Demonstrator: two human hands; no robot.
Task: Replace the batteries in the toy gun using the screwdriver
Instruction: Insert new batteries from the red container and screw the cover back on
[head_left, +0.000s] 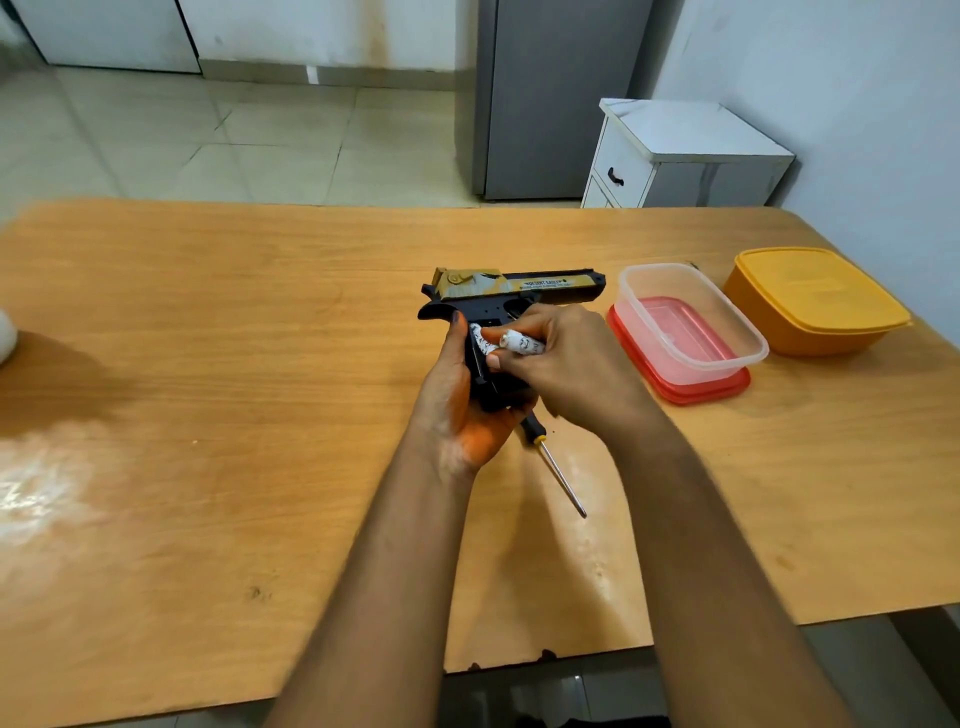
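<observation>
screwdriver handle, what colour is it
Black with a yellow collar by the shaft, on the screwdriver lying on the table; most of the handle is hidden in the head view.

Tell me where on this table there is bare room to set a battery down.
The widest bare patch is the table left of the toy gun. Bare wood also lies along the far edge behind the gun. It is crowded on the right: the clear tub and the orange box sit close together, and the screwdriver lies beside the left hand.
</observation>
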